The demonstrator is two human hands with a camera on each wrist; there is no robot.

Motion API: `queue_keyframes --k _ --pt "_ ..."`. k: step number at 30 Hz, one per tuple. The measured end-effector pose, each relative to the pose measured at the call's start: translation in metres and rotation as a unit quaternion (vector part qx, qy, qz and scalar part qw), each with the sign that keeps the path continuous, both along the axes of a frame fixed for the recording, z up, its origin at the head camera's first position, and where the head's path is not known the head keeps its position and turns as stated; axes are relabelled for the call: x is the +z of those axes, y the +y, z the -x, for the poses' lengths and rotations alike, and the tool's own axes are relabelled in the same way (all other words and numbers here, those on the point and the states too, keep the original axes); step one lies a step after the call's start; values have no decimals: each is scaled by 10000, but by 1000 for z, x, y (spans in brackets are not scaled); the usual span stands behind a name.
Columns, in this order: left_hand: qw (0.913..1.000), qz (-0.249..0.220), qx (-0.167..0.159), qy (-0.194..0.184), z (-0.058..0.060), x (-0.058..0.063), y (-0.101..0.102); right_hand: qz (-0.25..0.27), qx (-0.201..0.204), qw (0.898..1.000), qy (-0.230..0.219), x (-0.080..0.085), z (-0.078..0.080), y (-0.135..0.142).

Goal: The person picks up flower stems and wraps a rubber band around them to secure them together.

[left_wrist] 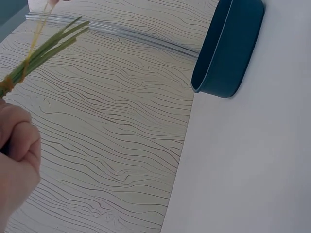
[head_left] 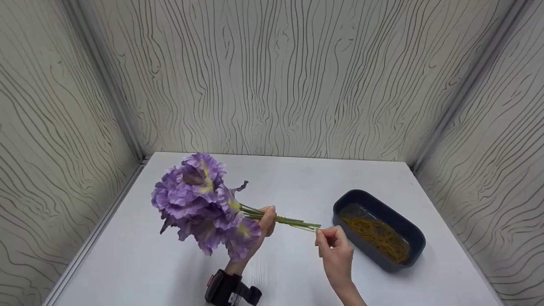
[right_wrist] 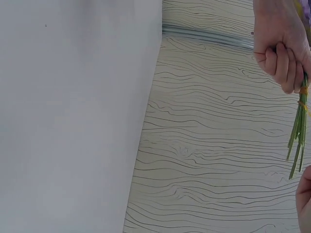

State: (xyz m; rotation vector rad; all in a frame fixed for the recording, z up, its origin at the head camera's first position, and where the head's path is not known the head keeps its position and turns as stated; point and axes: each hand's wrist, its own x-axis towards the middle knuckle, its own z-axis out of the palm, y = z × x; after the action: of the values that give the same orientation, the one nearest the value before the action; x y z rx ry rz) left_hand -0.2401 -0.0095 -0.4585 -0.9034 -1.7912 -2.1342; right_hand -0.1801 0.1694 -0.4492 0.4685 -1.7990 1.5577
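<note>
My left hand (head_left: 266,222) grips a bunch of purple artificial flowers (head_left: 204,204) by its green stems (head_left: 295,222), held above the white table with the blooms to the left. A yellow rubber band (left_wrist: 7,85) is wound round the stems just beyond that hand. From there a stretched loop of band (left_wrist: 37,38) runs past the stem ends to my right hand (head_left: 338,253), which pinches it between thumb and fingers. In the right wrist view, the left hand's fingers (right_wrist: 284,68) curl round the stems, and only part of the right hand shows.
A dark blue rectangular container (head_left: 361,251) stands on the table (head_left: 293,178) to the right of my right hand. Several loose yellow rubber bands (head_left: 382,238) lie inside it. Wood-grain panels (head_left: 272,85) enclose the table at the back and both sides.
</note>
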Motion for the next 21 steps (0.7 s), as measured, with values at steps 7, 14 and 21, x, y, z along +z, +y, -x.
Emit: queue_keyframes --k 7,14,21 --pt "9994 268 -104 166 -2 3 -5 429 19 9947 -936 4 -1 5" --pt "9966 -101 -797 -188 -3 4 -5 900 15 9809 -1724 -6 5 17" --pt "9939 -176 -1051 -266 -1 2 -6 1048 58 9745 -1982 -15 12 23"
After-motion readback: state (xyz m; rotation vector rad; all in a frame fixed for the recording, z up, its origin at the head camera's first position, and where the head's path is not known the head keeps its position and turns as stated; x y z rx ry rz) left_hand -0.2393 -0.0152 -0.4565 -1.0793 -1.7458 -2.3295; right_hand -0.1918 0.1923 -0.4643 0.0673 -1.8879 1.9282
